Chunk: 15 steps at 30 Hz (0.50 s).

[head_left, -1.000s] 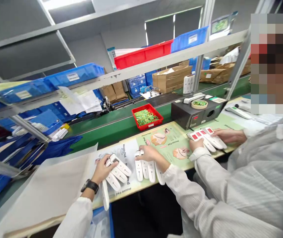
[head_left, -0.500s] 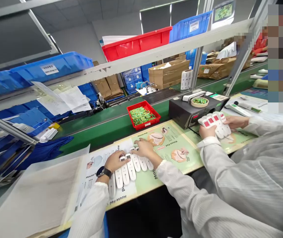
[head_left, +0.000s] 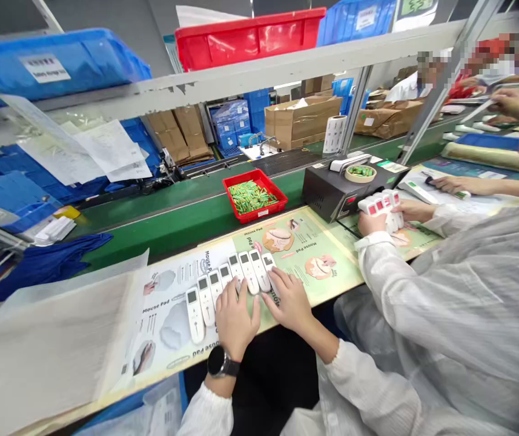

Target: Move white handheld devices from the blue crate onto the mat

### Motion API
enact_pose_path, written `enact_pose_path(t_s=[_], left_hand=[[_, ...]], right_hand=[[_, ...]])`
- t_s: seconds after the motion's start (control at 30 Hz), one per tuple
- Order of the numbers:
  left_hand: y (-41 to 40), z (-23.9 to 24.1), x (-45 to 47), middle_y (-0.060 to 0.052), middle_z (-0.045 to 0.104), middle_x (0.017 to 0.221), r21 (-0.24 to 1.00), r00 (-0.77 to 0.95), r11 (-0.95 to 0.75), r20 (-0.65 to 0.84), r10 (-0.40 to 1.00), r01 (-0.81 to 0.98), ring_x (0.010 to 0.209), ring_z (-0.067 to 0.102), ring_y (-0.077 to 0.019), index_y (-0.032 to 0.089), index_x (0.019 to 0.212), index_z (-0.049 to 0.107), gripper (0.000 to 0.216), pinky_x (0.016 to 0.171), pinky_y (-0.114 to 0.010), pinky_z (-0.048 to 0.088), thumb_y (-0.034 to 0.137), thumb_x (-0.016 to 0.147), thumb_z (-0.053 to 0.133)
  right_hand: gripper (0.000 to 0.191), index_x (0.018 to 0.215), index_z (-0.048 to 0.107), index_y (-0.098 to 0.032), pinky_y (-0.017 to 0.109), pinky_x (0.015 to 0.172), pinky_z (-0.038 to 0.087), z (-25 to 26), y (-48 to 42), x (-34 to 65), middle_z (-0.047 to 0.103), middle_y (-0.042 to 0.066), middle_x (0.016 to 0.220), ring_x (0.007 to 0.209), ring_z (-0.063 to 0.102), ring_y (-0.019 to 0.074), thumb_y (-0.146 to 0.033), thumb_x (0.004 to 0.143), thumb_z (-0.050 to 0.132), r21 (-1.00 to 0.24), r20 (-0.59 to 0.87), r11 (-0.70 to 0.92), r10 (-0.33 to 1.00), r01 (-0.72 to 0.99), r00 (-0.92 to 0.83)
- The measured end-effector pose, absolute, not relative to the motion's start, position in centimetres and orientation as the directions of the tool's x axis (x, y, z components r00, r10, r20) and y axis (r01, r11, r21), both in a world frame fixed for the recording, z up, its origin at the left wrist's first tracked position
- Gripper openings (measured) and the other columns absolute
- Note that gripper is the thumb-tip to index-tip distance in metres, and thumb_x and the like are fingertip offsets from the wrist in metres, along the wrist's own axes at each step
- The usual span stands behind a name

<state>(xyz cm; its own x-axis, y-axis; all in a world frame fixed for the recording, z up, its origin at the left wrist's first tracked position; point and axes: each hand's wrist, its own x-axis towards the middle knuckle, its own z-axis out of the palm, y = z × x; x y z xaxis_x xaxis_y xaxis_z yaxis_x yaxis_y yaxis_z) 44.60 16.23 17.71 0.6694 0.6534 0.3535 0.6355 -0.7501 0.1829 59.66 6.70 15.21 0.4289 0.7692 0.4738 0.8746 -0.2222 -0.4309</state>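
Note:
Several white handheld devices with small dark screens lie side by side in a slanting row on the printed mouse pad sheet (head_left: 172, 354). The leftmost white device (head_left: 195, 315) is untouched. My left hand (head_left: 235, 318), a dark watch on its wrist, rests over the lower ends of the middle devices, its fingers stretched out. My right hand (head_left: 292, 303) lies at the right end of the row, fingers apart, fingertips touching the last white device (head_left: 269, 261). Both palms hide parts of the devices beneath them.
Behind the sheet stands a red tray (head_left: 263, 213) of green batteries on the green conveyor. To its right is a black box (head_left: 327, 192) holding a round dish. A co-worker's hands (head_left: 372, 223) grip similar devices at right. A shelf with blue and red bins crosses above.
My hands have moved from the top ends of the devices to their lower ends, uncovering the screens. The row is more spread out. The camera view has tilted down.

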Motion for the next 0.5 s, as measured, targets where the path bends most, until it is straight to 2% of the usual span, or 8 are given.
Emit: enact_pose_path(t_s=[0.1, 0.17, 0.27, 0.33, 0.5], left_hand=[[15.9, 17.3, 45.8, -0.016, 0.040, 0.162, 0.138, 0.662, -0.742, 0.366, 0.654, 0.656, 0.146, 0.040, -0.0331, 0.019, 0.158, 0.038, 0.059, 0.114, -0.050, 0.040, 0.038, 0.102, 0.039], [16.3, 17.4, 46.3, -0.017, 0.039, 0.163, 0.112, 0.648, -0.726, 0.375, 0.663, 0.678, 0.147, 0.040, -0.0334, 0.019, 0.159, 0.036, 0.061, 0.115, -0.052, 0.038, 0.038, 0.101, 0.039], [16.7, 17.6, 46.6, -0.017, 0.042, 0.161, 0.099, 0.634, -0.710, 0.376, 0.675, 0.697, 0.146, 0.041, -0.0339, 0.021, 0.157, 0.040, 0.059, 0.117, -0.057, 0.034, 0.040, 0.101, 0.039], [16.9, 17.8, 46.6, -0.017, 0.045, 0.159, 0.106, 0.628, -0.706, 0.379, 0.679, 0.700, 0.145, 0.042, -0.0342, 0.022, 0.156, 0.043, 0.059, 0.118, -0.059, 0.031, 0.042, 0.101, 0.038], [17.6, 17.6, 46.3, -0.014, 0.052, 0.154, 0.119, 0.630, -0.716, 0.393, 0.670, 0.688, 0.141, 0.046, -0.0346, 0.025, 0.153, 0.048, 0.055, 0.121, -0.065, 0.022, 0.042, 0.102, 0.039]], right_hand=[[0.061, 0.150, 0.049, -0.017, 0.044, 0.091, 0.041, 15.8, 7.2, 59.4, 0.045, 0.011, 0.158, 0.111, 0.053, 0.0315, -0.047, 0.097, 0.053, -0.343, 0.390, -0.290, 0.821, 0.894, 0.416], [0.065, 0.156, 0.043, -0.021, 0.045, 0.089, 0.041, 16.3, 7.6, 59.6, 0.038, 0.008, 0.163, 0.110, 0.053, 0.0320, -0.048, 0.097, 0.051, -0.279, 0.348, -0.298, 0.854, 0.913, 0.386], [0.070, 0.162, 0.032, -0.024, 0.045, 0.088, 0.040, 17.0, 7.8, 59.7, 0.032, 0.007, 0.167, 0.109, 0.052, 0.0327, -0.050, 0.099, 0.047, -0.218, 0.304, -0.301, 0.883, 0.928, 0.358], [0.071, 0.164, 0.026, -0.026, 0.045, 0.088, 0.039, 17.3, 7.9, 59.7, 0.032, 0.008, 0.166, 0.108, 0.053, 0.0329, -0.052, 0.100, 0.043, -0.199, 0.286, -0.316, 0.887, 0.928, 0.364], [0.068, 0.163, 0.027, -0.032, 0.045, 0.089, 0.036, 17.5, 9.1, 59.3, 0.038, 0.009, 0.163, 0.108, 0.052, 0.0347, -0.054, 0.100, 0.040, -0.157, 0.270, -0.356, 0.882, 0.921, 0.387]])
